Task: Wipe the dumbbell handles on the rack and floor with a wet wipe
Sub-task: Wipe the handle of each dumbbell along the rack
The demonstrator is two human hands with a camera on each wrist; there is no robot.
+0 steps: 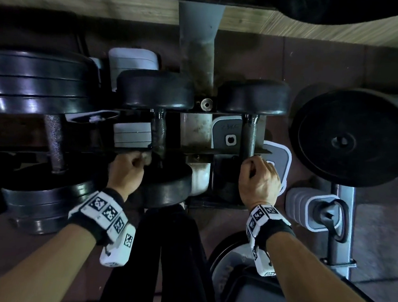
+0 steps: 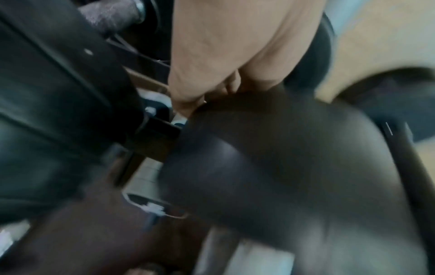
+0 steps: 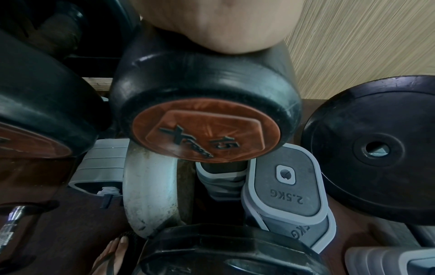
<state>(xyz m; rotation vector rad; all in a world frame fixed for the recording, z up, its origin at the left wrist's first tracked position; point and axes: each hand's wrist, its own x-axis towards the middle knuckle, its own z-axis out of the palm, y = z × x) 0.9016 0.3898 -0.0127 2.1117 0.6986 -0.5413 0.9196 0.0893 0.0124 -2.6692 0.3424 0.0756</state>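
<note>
Handles [image 1: 249,135] are being gripped near their six o'clock ends, the left hand [image 1: 127,169] pinching a wipe [image 1: 146,156], the right hand [image 1: 259,179] clenched around its bar; twisting strokes are being advised.

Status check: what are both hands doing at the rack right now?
Left hand gripping left dumbbell handle, wipe not clearly visible. Right hand gripping right dumbbell handle. Nothing blocking.

From my remote seat, I read "15" on the rust-red end cap [image 3: 206,130] of the black dumbbell [image 3: 207,81] in the right wrist view, beside raised lettering I cannot make out. The grey weight plate [image 3: 286,183] just below it is stamped "2.5KG"; another plate [image 3: 303,232] beneath shows "KG", partly hidden.
</note>
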